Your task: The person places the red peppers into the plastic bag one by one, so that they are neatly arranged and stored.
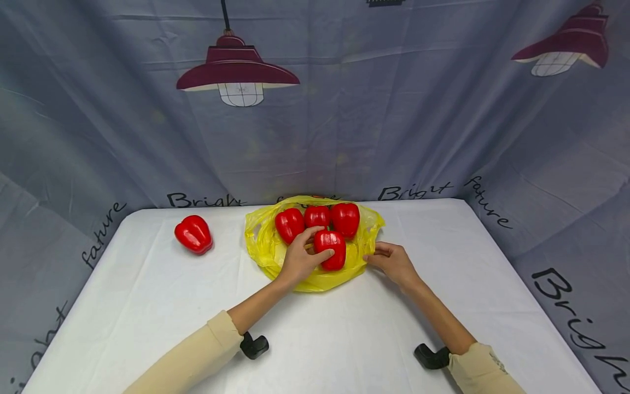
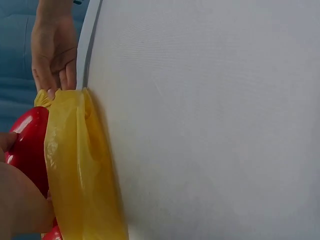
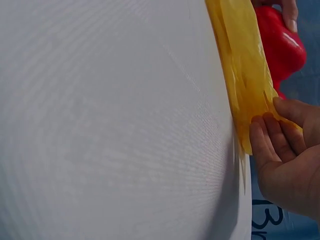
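Observation:
My left hand (image 1: pixel 301 259) grips a red bell pepper (image 1: pixel 332 253) over the front part of a yellow plastic bag (image 1: pixel 315 282), thumb across its front and fingers behind it. Three more red bell peppers lie in the bag toward the back: one at the left (image 1: pixel 289 225), one in the middle (image 1: pixel 317 216) and one at the right (image 1: pixel 346 220). With thumb and fingertips, my right hand (image 1: pixel 392 264) pinches the bag's right edge. In the right wrist view the yellow plastic (image 3: pixel 247 75) runs between that hand's thumb and fingers.
Another red bell pepper (image 1: pixel 194 235) lies alone on the white table (image 1: pixel 147 306), left of the bag. Behind the table hangs a grey-blue curtain (image 1: pixel 334 131) printed with lamps and lettering. Black wrist-camera mounts show near both sleeves.

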Available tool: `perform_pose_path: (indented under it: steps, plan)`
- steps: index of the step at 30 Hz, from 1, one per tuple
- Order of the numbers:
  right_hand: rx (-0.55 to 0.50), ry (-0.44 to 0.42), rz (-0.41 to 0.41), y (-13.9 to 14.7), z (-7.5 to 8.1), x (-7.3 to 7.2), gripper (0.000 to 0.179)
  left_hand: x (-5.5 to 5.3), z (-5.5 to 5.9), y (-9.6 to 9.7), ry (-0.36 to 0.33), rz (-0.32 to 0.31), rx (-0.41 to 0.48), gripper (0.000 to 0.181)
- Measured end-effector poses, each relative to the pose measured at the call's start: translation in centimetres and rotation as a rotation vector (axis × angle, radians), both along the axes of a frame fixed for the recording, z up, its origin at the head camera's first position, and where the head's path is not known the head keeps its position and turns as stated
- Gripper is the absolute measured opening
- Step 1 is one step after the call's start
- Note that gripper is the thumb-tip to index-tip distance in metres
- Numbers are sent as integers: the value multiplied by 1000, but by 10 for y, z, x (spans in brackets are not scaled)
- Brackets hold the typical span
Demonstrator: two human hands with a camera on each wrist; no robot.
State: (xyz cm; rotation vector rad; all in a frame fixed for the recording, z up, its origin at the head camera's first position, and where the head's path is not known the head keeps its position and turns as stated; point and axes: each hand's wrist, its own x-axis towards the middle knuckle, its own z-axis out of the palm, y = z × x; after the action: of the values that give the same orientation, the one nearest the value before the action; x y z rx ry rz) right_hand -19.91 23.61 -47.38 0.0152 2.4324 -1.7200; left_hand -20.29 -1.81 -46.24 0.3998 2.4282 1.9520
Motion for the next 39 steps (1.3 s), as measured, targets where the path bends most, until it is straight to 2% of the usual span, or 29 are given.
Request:
perform_pose_path:
  steps: [5, 16, 28, 39]
  plan:
    - [2, 1, -2, 0, 0, 1, 39, -1, -5, 7, -4, -8, -12, 56]
    - [10, 19, 6, -3, -2, 0, 36, -1, -12, 19, -43, 27, -42, 58]
    - [1, 26, 24, -3, -1, 0, 38, -1, -15, 24, -66, 70, 4, 60]
    - [4, 14, 19, -3, 0, 2, 39, -1, -14, 23, -45, 72, -23, 62]
